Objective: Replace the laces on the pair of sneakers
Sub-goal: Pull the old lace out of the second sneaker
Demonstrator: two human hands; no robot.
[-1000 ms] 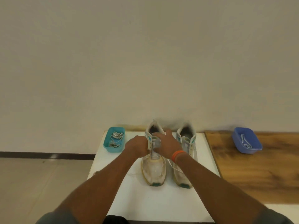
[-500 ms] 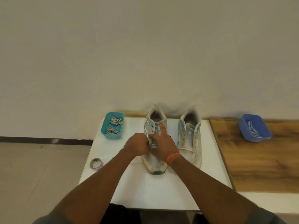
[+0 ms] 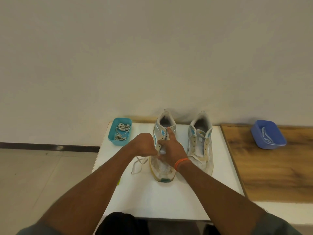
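White lace [image 3: 138, 164] now trails loose onto the counter [image 3: 169, 200], left hand [image 3: 144, 144] pinching it, right hand [image 3: 171, 150] bracing the left sneaker [image 3: 161, 168]: unlacing underway.

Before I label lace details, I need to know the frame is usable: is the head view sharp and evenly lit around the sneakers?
Head view: soft, even light, no glare; faint shadows behind the left sneaker and right sneaker. Mildly soft overall; the laces in the teal tray are readable, and wide-angle bending shows at the edges.
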